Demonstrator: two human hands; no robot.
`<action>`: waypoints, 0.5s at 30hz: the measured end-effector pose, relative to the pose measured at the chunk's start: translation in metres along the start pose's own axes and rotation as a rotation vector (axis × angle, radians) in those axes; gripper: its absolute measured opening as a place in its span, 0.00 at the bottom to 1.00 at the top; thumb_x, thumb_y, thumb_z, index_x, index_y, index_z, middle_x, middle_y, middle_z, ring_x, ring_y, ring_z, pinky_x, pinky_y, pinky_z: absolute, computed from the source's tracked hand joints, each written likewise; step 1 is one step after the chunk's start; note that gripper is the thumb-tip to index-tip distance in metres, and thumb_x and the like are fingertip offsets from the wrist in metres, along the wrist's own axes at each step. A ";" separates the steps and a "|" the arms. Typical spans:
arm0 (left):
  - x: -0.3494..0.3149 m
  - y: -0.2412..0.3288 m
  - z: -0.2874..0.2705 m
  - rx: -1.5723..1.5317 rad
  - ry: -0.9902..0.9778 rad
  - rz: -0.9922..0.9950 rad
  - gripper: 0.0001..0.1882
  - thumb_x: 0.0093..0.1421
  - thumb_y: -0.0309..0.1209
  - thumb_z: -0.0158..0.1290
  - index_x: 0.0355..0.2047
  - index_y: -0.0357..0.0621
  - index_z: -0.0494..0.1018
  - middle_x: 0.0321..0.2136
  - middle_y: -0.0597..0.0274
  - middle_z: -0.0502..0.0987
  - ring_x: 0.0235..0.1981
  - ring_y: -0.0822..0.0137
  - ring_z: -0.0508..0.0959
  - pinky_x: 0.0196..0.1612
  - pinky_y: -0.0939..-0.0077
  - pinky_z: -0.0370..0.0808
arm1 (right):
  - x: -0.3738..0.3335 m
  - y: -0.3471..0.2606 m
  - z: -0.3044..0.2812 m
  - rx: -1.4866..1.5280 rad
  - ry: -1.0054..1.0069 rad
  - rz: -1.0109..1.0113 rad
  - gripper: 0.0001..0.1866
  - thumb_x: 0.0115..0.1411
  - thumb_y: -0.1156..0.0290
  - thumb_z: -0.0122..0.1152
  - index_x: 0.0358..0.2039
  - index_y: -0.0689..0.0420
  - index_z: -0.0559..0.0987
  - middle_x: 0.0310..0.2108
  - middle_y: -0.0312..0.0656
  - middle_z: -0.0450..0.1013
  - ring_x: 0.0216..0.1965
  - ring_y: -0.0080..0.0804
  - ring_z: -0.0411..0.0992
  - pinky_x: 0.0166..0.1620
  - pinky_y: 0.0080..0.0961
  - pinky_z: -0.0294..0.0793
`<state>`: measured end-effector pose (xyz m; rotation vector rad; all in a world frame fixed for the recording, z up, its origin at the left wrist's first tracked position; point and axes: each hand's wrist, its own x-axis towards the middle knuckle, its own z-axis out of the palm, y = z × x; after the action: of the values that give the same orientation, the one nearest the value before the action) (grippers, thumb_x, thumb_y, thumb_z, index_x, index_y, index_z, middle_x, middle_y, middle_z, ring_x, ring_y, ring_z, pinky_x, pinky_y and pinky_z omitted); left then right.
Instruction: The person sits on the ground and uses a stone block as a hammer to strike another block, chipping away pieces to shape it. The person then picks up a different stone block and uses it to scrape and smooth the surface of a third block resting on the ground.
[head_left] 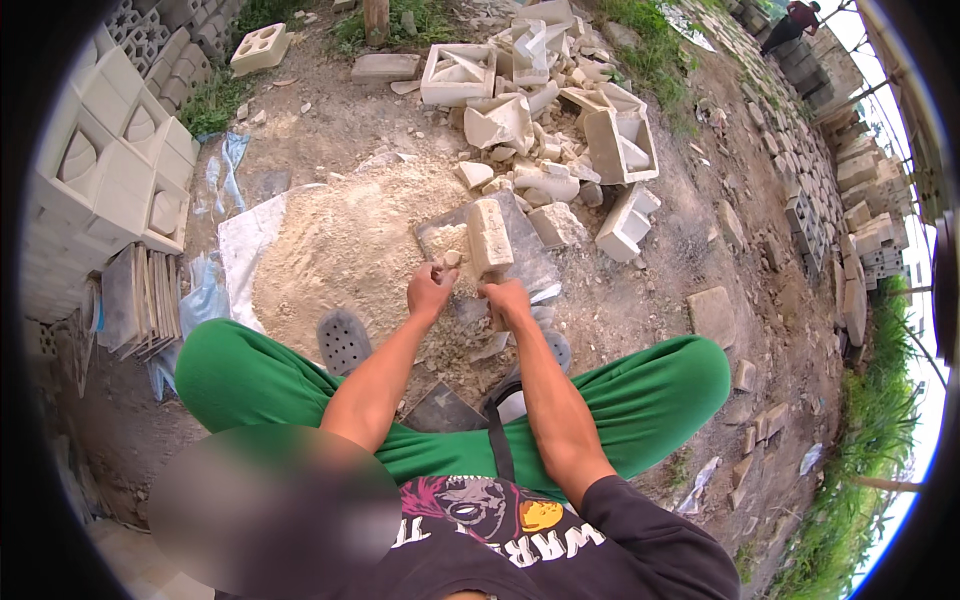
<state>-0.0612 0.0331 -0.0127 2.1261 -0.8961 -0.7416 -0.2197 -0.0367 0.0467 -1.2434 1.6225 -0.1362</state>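
Observation:
In my right hand (507,298), closed at its near end, is a dusty hammer (489,236) with a big block-shaped head; the fist hides most of its handle. The head is over a dark flat slab (530,250) strewn with pale crumbs. Just left of it, my left hand (430,290) pinches a small pale chunk of block (452,258) at its fingertips, above the slab's left part. A wide heap of pale crushed grit (340,240) spreads on a white sheet (250,240) to the left of the slab.
Broken pale blocks (545,150) pile up beyond the slab. Stacked blocks (120,150) and thin boards (145,295) stand at the left. My grey clog (344,340) rests beside the grit. Another person (792,25) is at the far right.

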 end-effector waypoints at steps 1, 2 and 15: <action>-0.008 0.000 -0.001 0.006 -0.001 0.003 0.17 0.56 0.44 0.61 0.36 0.43 0.78 0.31 0.54 0.80 0.35 0.57 0.81 0.40 0.65 0.76 | -0.001 -0.002 -0.005 0.006 -0.001 0.000 0.15 0.45 0.65 0.67 0.21 0.68 0.81 0.19 0.46 0.77 0.18 0.35 0.77 0.24 0.32 0.76; -0.016 0.001 -0.001 0.053 -0.026 0.092 0.15 0.57 0.41 0.60 0.36 0.43 0.77 0.32 0.54 0.79 0.35 0.56 0.81 0.40 0.64 0.76 | -0.001 -0.003 -0.009 0.039 0.014 0.030 0.16 0.44 0.64 0.67 0.22 0.68 0.81 0.19 0.47 0.77 0.19 0.37 0.77 0.25 0.33 0.76; 0.017 0.045 0.009 0.074 -0.005 0.353 0.12 0.57 0.34 0.56 0.41 0.44 0.79 0.39 0.51 0.79 0.38 0.52 0.80 0.42 0.59 0.77 | -0.003 -0.011 -0.026 0.254 0.009 0.007 0.16 0.44 0.64 0.67 0.19 0.67 0.80 0.15 0.45 0.75 0.16 0.33 0.75 0.22 0.31 0.74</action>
<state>-0.0737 -0.0070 0.0133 1.9529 -1.2764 -0.5385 -0.2325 -0.0515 0.0674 -1.0435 1.5624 -0.3332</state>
